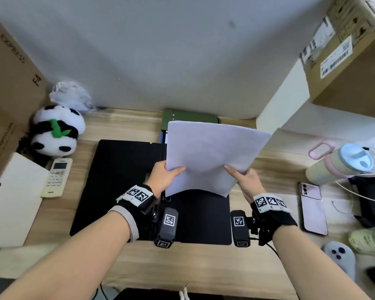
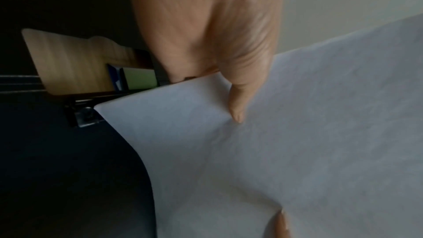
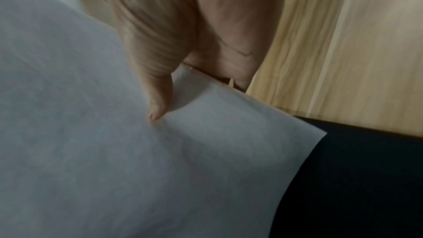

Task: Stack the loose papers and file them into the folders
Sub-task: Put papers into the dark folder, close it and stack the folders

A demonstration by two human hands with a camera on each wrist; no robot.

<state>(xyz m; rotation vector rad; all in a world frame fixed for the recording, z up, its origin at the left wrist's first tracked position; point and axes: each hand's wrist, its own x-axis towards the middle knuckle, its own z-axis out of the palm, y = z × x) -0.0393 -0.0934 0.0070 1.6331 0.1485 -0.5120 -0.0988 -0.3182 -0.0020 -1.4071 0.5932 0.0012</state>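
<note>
Head view: both hands pinch white papers [image 1: 208, 154] above black folder [image 1: 126, 187] on wooden desk [image 1: 204, 267]

I count two hands, the left hand [image 1: 163, 178] and the right hand [image 1: 248, 180], on one paper stack [image 1: 212, 156]. Around the black folder [image 1: 126, 182]: one green folder [image 1: 188, 116] behind it, one panda [image 1: 56, 129], one remote [image 1: 57, 177], two phones [image 1: 313, 208] [image 1: 339, 257], two boxes [image 1: 7, 94] [image 1: 353, 59], one bottle [image 1: 342, 163].

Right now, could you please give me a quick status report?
Left hand and right hand pinch the white papers. Papers held above open black folder. Nothing blocking.
</note>
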